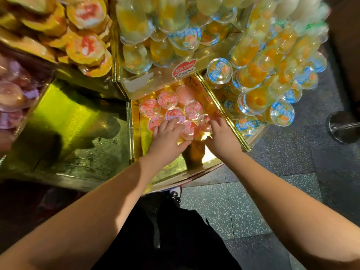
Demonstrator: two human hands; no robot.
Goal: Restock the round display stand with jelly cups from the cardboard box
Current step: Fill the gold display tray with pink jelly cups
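Both hands reach into the middle bin [194, 168] of the gold stand. The left hand [167, 139] lies flat on the pink cups [167, 99], fingers straight and spread, thumb out to the side. Its grip is wide and holds nothing; the fingertips press on a cup with a purple strip [176, 118]. The right hand [222, 137] is just beside it. Its fingers touch a pink cup [204, 123] at the right edge of the pile. The picture is blurry there, so I cannot tell if its grip is closed on that cup or just resting.

The pink cups sit close together at the back of the bin, lids up, touching each other. The front of the bin shows bare shiny gold.

A gold wall [224, 114] stands right beside the right hand. On the other side of it is a heap of orange cups [259, 75] with blue lids, piled high and tipping. Above the pink cups hangs a clear shelf with a red label [184, 68] and more yellow cups [136, 22] on it, close over the pile. To the left is a green-gold bin [68, 121]. Past it are purple cups [13, 94] and, higher up, orange and pink cups [85, 45].

The floor [243, 207] is gray with specks. A metal post base [344, 127] stands at the right. I do not see the cardboard box
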